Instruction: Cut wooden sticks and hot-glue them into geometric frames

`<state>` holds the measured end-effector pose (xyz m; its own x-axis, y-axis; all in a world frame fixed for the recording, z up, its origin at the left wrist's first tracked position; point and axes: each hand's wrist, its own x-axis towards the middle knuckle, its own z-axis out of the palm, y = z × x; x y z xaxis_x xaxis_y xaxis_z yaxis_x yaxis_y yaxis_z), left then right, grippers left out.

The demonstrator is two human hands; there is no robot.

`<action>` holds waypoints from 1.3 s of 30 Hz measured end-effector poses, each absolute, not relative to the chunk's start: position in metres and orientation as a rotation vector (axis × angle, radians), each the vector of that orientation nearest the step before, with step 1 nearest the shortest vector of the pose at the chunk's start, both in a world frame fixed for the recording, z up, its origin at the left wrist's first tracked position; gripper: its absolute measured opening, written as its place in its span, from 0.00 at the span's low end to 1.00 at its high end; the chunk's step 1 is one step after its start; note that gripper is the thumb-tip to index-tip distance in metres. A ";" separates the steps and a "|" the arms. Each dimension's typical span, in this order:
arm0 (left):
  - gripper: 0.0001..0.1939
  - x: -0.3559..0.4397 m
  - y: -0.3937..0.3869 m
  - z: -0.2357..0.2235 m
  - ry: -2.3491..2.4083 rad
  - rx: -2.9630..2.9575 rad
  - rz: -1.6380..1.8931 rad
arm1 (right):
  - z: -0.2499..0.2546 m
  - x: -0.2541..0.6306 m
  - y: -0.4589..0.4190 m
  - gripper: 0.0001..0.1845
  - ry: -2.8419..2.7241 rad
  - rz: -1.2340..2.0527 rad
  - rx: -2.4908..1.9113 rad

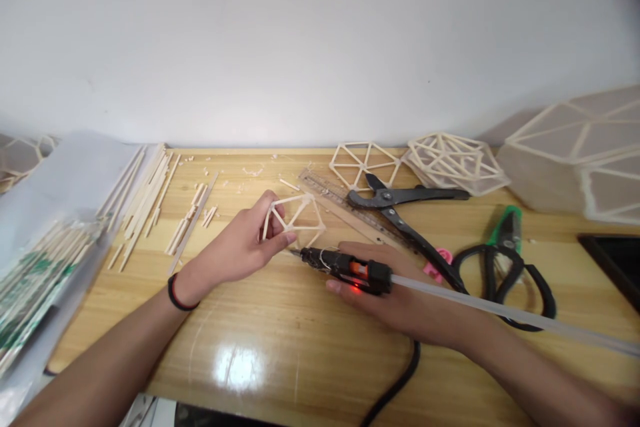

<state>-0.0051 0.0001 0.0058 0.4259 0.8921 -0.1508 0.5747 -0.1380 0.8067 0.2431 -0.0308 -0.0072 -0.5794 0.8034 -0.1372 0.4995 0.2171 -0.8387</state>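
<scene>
My left hand point(253, 237) pinches a small frame of wooden sticks point(291, 227) between thumb and fingers, tilted up above the table. A black hot glue gun point(345, 268) lies in the grip of my right hand point(385, 300), its red light lit and its nozzle pointing left, close to the frame's lower edge. Whether the nozzle touches the frame I cannot tell. A long, pale glue stick point(500, 310) runs out of the gun's back to the right, over my right forearm. Most of the right hand's fingers are hidden behind and under the gun.
Black pliers point(387, 197) lie across a clear ruler point(345, 200), near a flat stick frame point(365, 165). Green-tipped shears point(503, 267) and stacked frames point(455, 163) are at right. Loose sticks point(147, 197) and a packet of sticks point(45, 287) lie left. A black cord point(395, 390) hangs off the front.
</scene>
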 end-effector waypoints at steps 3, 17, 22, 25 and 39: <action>0.13 -0.005 0.000 0.006 1.258 1.830 0.467 | -0.007 0.243 -0.031 0.13 -2.187 1.291 -1.226; 0.13 -0.005 0.001 0.006 1.265 1.837 0.466 | -0.007 0.243 -0.030 0.15 -2.166 1.294 -1.208; 0.13 -0.005 0.001 0.006 1.264 1.836 0.463 | -0.006 0.242 -0.030 0.14 -2.164 1.318 -1.209; 0.14 -0.005 0.000 0.006 1.271 1.837 0.458 | -0.006 0.243 -0.031 0.13 -2.166 1.314 -1.216; 0.14 -0.005 0.001 0.004 1.279 1.839 0.462 | -0.008 0.243 -0.030 0.14 -2.179 1.275 -1.206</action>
